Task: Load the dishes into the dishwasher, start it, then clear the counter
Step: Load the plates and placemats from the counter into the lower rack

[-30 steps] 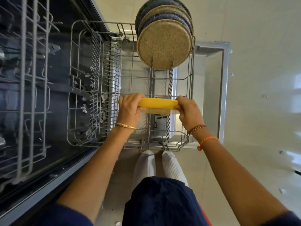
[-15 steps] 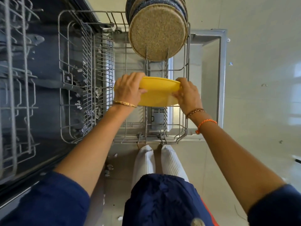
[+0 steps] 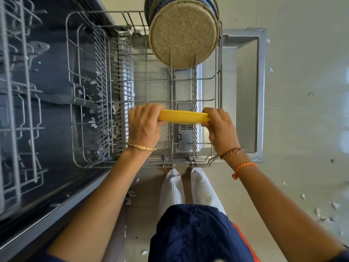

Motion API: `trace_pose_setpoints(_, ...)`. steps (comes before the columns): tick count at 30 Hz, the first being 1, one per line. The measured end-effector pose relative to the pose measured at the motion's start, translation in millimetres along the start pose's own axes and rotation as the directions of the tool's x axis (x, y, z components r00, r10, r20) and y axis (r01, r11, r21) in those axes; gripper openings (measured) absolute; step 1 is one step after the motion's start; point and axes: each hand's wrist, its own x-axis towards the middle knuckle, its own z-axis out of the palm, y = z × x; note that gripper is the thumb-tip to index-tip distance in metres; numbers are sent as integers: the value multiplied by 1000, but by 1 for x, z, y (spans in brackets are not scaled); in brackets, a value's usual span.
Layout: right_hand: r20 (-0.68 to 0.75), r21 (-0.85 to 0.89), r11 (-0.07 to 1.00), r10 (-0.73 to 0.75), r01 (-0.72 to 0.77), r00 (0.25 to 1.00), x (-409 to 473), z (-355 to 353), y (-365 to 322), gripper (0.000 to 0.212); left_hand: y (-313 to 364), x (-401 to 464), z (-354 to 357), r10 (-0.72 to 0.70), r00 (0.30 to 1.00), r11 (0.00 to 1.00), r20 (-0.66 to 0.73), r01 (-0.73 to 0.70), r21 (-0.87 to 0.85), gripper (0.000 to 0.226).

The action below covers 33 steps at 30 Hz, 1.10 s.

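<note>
The left hand point(image 3: 144, 125) and the right hand point(image 3: 220, 127) hold one yellow plate point(image 3: 182, 116) between them. Each hand grips one end of the plate, with the fingers curled over its rim. The plate is seen edge-on, and it is above the lower rack point(image 3: 86, 95) of the open dishwasher, over the near part of the rack. I cannot tell if the plate already touches the wires.

At the far end of the same rack several speckled plates point(image 3: 184, 34) stand on edge in a row, one behind the other, well apart from the yellow plate. The upper rack point(image 3: 13, 103) is at the left side. The rack rests over the open door point(image 3: 261, 91) of the dishwasher. On the floor point(image 3: 302, 129) at the right lie small white scraps.
</note>
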Motion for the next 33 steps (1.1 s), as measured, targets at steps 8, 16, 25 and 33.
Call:
trace_pose_setpoints(8, 133, -35, 984, 178, -175, 975, 52, -14, 28, 18, 2, 55, 13, 4, 996, 991, 95, -16, 130, 65)
trace_pose_setpoints(16, 107, -25, 989, 149, -147, 983, 50, -18, 22, 20, -1, 53, 9, 98, 993, 985, 71, -107, 134, 67)
trace_pose_setpoints(25, -1, 24, 990, -138, 138, 990, 50, -60, -2, 30, -3, 51, -25, 142, 982, 990, -126, -138, 41, 54)
trace_pose_setpoints(33, -74, -6, 978, -207, 207, 976, 45, -77, -11, 39, 14, 53, -40, 207, 957, 978, -205, -193, 85, 62)
